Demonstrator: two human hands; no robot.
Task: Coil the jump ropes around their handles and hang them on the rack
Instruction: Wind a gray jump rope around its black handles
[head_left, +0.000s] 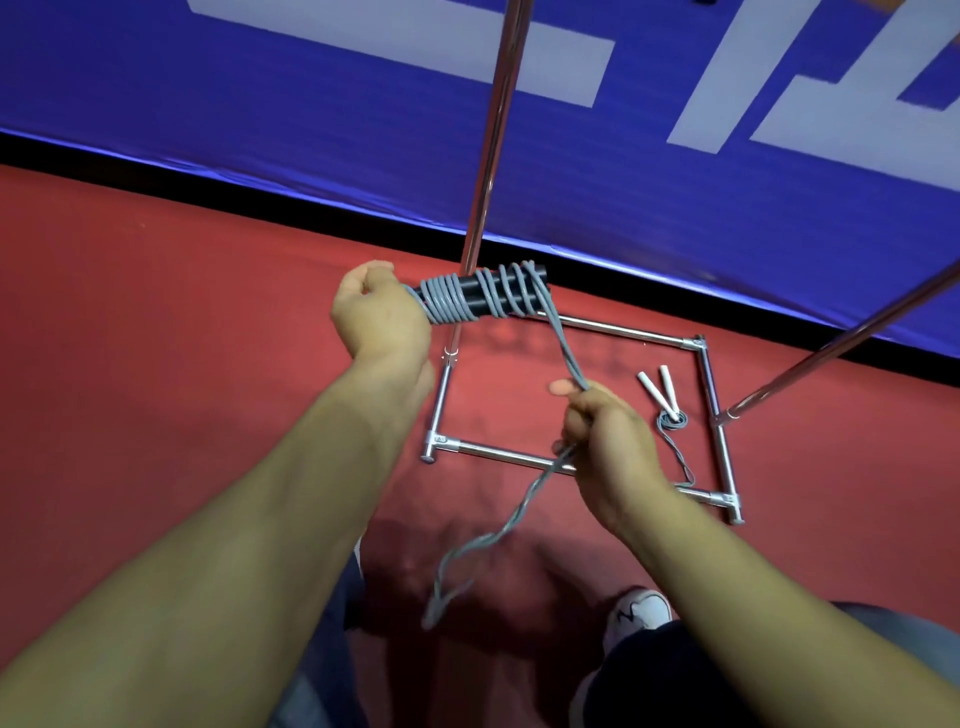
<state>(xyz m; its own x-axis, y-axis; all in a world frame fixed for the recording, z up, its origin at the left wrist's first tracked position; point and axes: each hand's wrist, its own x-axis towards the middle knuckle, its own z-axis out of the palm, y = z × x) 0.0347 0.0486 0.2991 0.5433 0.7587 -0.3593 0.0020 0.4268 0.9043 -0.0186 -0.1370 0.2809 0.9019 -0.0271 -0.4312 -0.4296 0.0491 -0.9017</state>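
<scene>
Where the person stands over the red floor (156, 322), the left hand (382, 312) is clenched around one end of a pair of black handles (511, 293) held side by side, roughly level and above the floor. Grey rope (447, 301) is wound round them in tight turns next to the fist, then in looser, slanting turns toward the free end, with a bare black stretch between the two groups. From the far turns a doubled strand runs down to the right hand (605, 431), which grips it in a closed fist, thumb out toward the left. Below that fist the rest of the rope hangs slack and wavy, ending in a loop (441, 597) near the person's feet.

Beneath the hands lies the rack's base (498, 454), a rectangle of chrome tubes on the floor. One chrome upright (493, 130) rises just behind the wound handles, and another pole (841, 338) slants up to the right. Inside the base, well apart from the hands, a second jump rope with white handles (657, 389) lies on the floor, its thin cord partly bunched at the handle ends. A blue banner (311, 130) with pale lettering runs along the back. A white shoe (639, 613) shows at the bottom.
</scene>
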